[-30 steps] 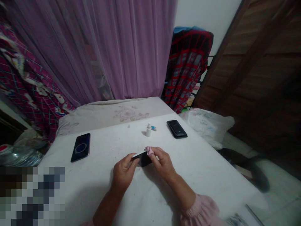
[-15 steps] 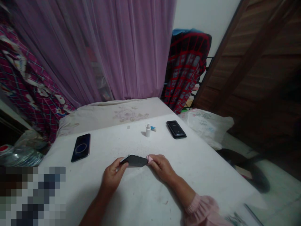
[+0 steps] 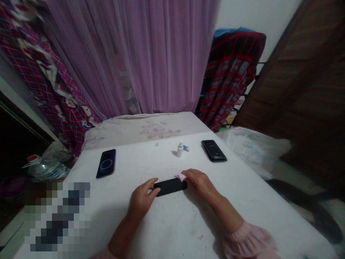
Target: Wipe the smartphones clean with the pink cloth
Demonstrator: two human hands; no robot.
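I see a black phone [image 3: 170, 187] flat on the table [image 3: 258, 201], nearer the person than the white bottle [image 3: 179, 150]. The left hand [image 3: 141, 201] pinches one end and the right hand [image 3: 201, 181] presses a pinched pink cloth [image 3: 182, 176] at the other. The bottle's label is too small to read.

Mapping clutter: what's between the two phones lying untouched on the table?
Small white bottle, nearer the right phone; otherwise bare table. Head view.

A home bedroom: purple curtain [image 3: 151, 54], cartoon-print bedding [image 3: 67, 97] hung at left, plaid blanket [image 3: 231, 72] (draped over a rack), wooden wardrobe [image 3: 304, 90].
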